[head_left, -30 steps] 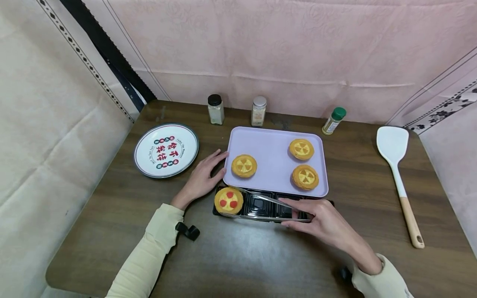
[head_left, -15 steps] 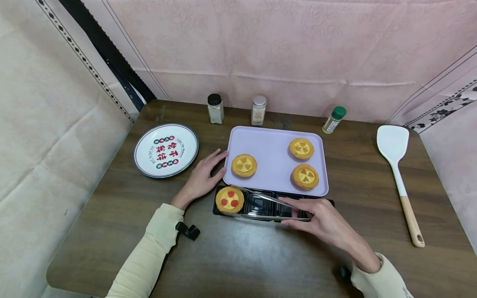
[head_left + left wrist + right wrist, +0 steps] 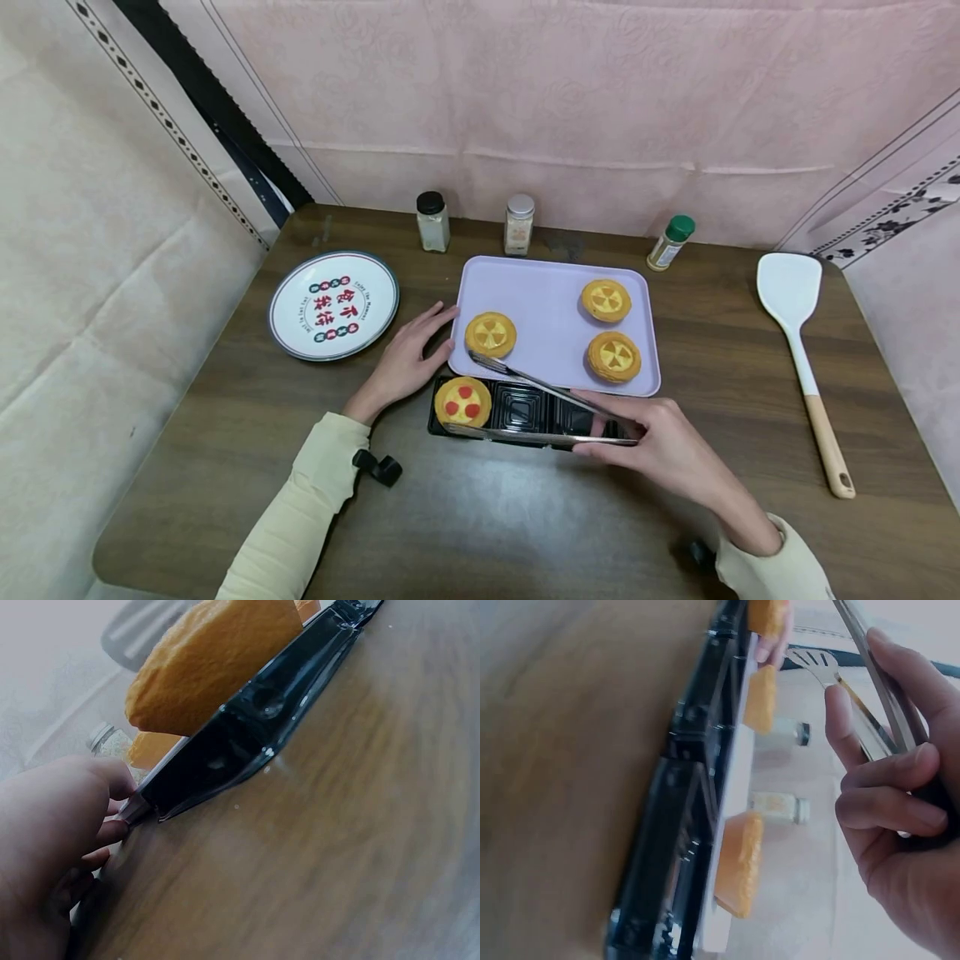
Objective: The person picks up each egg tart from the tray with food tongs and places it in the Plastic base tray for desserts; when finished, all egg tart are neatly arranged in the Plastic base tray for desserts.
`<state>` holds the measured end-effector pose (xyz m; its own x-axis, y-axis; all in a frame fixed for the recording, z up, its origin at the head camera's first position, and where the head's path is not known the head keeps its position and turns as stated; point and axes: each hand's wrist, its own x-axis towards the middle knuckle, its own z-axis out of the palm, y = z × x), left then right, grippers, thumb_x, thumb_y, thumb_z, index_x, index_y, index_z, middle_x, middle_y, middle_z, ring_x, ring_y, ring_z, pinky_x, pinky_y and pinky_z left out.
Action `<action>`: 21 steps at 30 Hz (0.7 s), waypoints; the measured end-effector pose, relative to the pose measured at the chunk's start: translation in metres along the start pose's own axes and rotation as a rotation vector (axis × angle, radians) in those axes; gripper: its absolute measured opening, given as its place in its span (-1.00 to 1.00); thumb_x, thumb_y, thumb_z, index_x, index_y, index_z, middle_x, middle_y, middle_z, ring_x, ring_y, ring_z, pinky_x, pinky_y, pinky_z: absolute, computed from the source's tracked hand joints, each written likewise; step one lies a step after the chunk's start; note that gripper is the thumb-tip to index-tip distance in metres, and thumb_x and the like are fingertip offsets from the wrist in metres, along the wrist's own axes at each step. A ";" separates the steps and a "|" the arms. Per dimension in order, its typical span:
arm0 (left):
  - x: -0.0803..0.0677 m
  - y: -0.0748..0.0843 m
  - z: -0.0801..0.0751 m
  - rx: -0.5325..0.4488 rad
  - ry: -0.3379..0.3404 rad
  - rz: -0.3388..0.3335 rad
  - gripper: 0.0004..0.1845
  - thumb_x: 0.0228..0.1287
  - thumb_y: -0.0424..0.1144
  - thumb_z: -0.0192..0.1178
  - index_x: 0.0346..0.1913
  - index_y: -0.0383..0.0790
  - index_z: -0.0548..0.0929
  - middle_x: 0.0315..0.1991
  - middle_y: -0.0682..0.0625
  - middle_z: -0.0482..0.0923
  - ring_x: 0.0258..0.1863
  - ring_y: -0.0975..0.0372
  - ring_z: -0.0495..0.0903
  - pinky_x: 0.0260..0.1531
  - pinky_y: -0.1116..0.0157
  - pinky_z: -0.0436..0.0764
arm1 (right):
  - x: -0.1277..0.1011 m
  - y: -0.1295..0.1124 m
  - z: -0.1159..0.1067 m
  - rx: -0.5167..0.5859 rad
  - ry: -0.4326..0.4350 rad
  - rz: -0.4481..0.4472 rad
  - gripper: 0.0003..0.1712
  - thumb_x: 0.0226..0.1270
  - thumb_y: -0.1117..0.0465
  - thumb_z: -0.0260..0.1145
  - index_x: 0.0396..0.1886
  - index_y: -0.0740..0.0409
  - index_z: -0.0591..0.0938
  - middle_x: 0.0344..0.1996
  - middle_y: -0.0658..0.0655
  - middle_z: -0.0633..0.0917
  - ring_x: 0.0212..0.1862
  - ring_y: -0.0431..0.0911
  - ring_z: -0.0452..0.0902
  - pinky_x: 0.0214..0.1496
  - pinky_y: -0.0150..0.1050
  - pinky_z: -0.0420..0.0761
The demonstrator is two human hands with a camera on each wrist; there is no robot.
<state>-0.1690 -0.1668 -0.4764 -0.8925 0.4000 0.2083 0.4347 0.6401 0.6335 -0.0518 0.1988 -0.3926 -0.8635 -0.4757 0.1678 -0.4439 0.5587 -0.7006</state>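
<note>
Head: right hand (image 3: 648,437) grips metal tongs (image 3: 540,383), tips splayed either side of the red-dotted tart (image 3: 462,402), which sits in the black compartment tray's (image 3: 521,410) left end; left hand (image 3: 408,354) relaxed at the lavender tray's (image 3: 551,325) edge; likely release step, next calls for lifting clear; left wrist: tart stands above rim; right wrist: fingers wrap tongs.

L hand (image 3: 407,357) relaxed & ext., R hand (image 3: 652,437) curled
</note>
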 end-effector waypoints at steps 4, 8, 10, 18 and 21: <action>0.000 0.001 0.000 -0.011 -0.006 -0.001 -0.44 0.47 -0.07 0.09 0.47 -0.04 0.33 0.44 -0.04 0.26 0.47 0.11 0.09 0.36 -0.11 0.07 | -0.003 -0.001 -0.014 -0.028 0.113 0.064 -0.41 0.06 -0.07 0.54 0.16 -0.23 0.65 -0.47 -0.27 0.62 -0.65 -0.27 0.25 -0.68 -0.40 0.23; 0.000 0.000 -0.001 -0.002 -0.015 -0.019 -0.44 0.47 -0.06 0.08 0.47 -0.02 0.32 0.45 -0.01 0.25 0.47 0.14 0.07 0.36 -0.10 0.06 | -0.006 0.004 -0.028 -0.099 0.299 0.142 -0.36 0.02 0.00 0.59 0.18 -0.25 0.65 -0.50 -0.23 0.64 -0.72 -0.26 0.21 -0.75 -0.39 0.20; 0.000 0.000 -0.001 -0.001 -0.018 -0.025 -0.44 0.47 -0.07 0.08 0.47 -0.01 0.31 0.45 -0.01 0.24 0.48 0.15 0.07 0.37 -0.10 0.05 | -0.007 0.008 -0.035 -0.136 0.391 0.184 -0.36 0.02 0.02 0.59 0.18 -0.23 0.65 -0.50 -0.19 0.65 -0.72 -0.24 0.25 -0.76 -0.38 0.21; -0.001 0.004 -0.001 -0.001 -0.020 -0.032 -0.43 0.48 -0.07 0.09 0.48 -0.02 0.31 0.45 -0.05 0.24 0.48 0.10 0.07 0.35 -0.13 0.05 | -0.009 0.028 -0.052 -0.290 0.567 0.390 -0.34 0.04 -0.15 0.54 0.17 -0.06 0.67 -0.50 -0.06 0.68 -0.60 -0.18 0.37 -0.62 -0.33 0.26; 0.000 0.005 -0.001 -0.006 -0.017 -0.030 -0.44 0.47 -0.08 0.09 0.48 -0.02 0.31 0.45 -0.06 0.23 0.48 0.10 0.08 0.35 -0.14 0.05 | -0.010 0.034 -0.053 -0.300 0.537 0.453 -0.29 0.06 -0.20 0.51 0.18 0.01 0.66 -0.48 0.01 0.68 -0.58 -0.15 0.36 -0.63 -0.29 0.26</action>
<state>-0.1669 -0.1647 -0.4724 -0.9031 0.3917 0.1763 0.4068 0.6481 0.6438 -0.0715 0.2582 -0.3818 -0.9404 0.1969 0.2773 0.0015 0.8177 -0.5757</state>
